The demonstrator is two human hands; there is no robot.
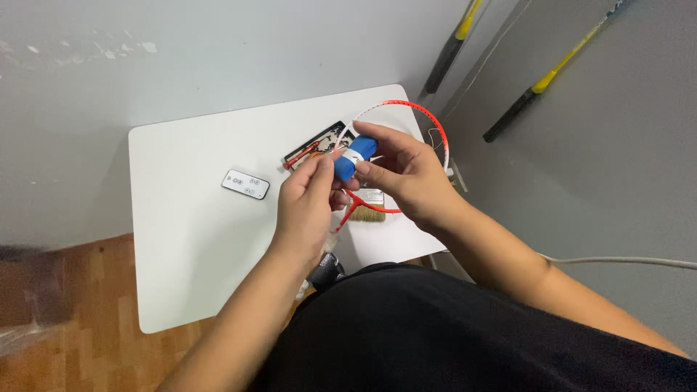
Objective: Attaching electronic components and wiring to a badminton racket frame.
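Blue grip-tape roll [355, 157] pinched between both hands above bench [181, 239] centre: right hand [406, 174] clamped on roll, left hand [308, 192] fingers closed at its edge. Racket frame [425, 116] beneath. Best keep roll steady, peel slowly.

One white table [181, 254] carries the smaller items. Two hands are in view, a left hand [305, 207] and a right hand [406, 174]; together they hold one blue roll [354, 158]. One red-and-white racket frame [435, 131] lies at the table's far right corner, under the hands. One small white remote [245, 184] lies near the table's middle. One brush [367, 212] with pale bristles lies near the right edge. One dark flat packet [312, 149] lies by the far edge, partly hidden by the hands. Two black-and-yellow racket handles [537, 83] lean beyond the table's far right corner.
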